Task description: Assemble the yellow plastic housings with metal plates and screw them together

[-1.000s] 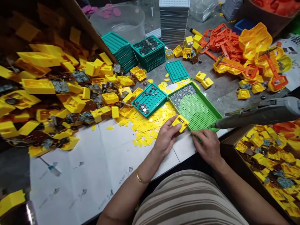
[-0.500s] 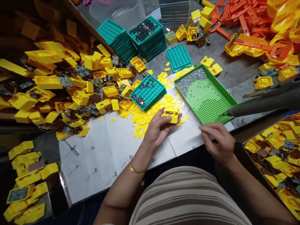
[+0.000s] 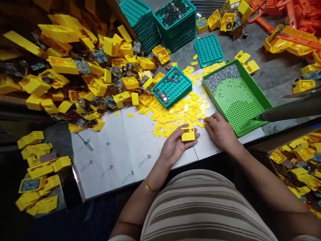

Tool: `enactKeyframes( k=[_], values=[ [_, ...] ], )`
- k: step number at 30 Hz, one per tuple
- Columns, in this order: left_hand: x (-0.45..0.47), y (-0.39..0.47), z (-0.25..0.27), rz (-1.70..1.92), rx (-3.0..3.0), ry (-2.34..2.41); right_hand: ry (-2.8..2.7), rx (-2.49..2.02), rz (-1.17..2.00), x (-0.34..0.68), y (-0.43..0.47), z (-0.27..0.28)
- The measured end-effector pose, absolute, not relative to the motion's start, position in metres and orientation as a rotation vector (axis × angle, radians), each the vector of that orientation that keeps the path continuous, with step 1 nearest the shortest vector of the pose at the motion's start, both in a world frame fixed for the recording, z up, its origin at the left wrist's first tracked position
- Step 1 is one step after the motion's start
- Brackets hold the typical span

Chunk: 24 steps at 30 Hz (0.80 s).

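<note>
My left hand (image 3: 175,146) holds a small yellow plastic casing (image 3: 188,135) between thumb and fingers. The casing has a grid of small holes in its face and an open slot with metallic parts inside. To its right, my right hand (image 3: 222,132) rests at the edge of a heap of flat yellow plastic covers (image 3: 179,115). Its fingertips are drawn together there, and whatever they pinch is too small to make out. Behind the heap lies a teal tray (image 3: 173,87) with button cells scattered on it. A green tray (image 3: 247,95) of tiny screws stands right of my right hand.
A dark electric screwdriver (image 3: 288,110) reaches over the green tray's right corner. Many yellow casings (image 3: 99,87) with wires pile up at left; others fill a box (image 3: 298,160) at right. Stacked teal trays (image 3: 175,36) stand behind. A small screwdriver (image 3: 86,143) lies on the white sheet.
The view has shifted. My left hand has tilted the casing so its perforated face shows. My right hand has moved left from the green tray's front corner to the edge of the yellow covers.
</note>
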<state>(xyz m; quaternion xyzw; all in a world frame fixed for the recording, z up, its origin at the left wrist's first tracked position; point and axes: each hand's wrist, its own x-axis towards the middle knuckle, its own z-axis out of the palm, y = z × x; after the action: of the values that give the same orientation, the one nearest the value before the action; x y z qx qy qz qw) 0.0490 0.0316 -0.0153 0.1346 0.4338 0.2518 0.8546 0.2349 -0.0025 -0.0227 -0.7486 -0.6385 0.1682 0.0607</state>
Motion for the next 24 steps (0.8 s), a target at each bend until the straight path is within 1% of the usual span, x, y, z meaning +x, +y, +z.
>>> enactKeyframes(
  k=[5, 7, 9, 12, 13, 15, 18, 24],
  values=[
    [0.037, 0.031, -0.018, 0.531, 0.382, 0.909, -1.876, -2.176, 0.407, 0.237, -0.002, -0.010],
    [0.034, 0.030, -0.019, 0.541, 0.387, 0.892, -1.715, -2.043, 0.468, 0.237, -0.003, -0.005],
    [0.034, 0.028, -0.020, 0.562, 0.378, 0.883, -1.497, -1.845, 0.734, 0.234, -0.004, -0.004],
    [0.036, 0.027, -0.022, 0.603, 0.396, 0.903, -1.091, -1.549, 1.275, 0.229, -0.005, -0.007],
    [0.038, 0.027, -0.023, 0.621, 0.420, 0.917, -0.967, -1.480, 1.404, 0.227, -0.005, -0.010],
    [0.042, 0.026, -0.023, 0.651, 0.478, 0.941, -0.805, -1.396, 1.534, 0.224, -0.006, -0.014],
    [0.048, 0.025, -0.022, 0.648, 0.513, 0.941, -0.720, -1.332, 1.550, 0.222, -0.007, -0.017],
    [0.056, 0.027, -0.022, 0.613, 0.353, 0.855, -0.704, -1.361, 1.419, 0.225, -0.002, -0.012]
  ],
)
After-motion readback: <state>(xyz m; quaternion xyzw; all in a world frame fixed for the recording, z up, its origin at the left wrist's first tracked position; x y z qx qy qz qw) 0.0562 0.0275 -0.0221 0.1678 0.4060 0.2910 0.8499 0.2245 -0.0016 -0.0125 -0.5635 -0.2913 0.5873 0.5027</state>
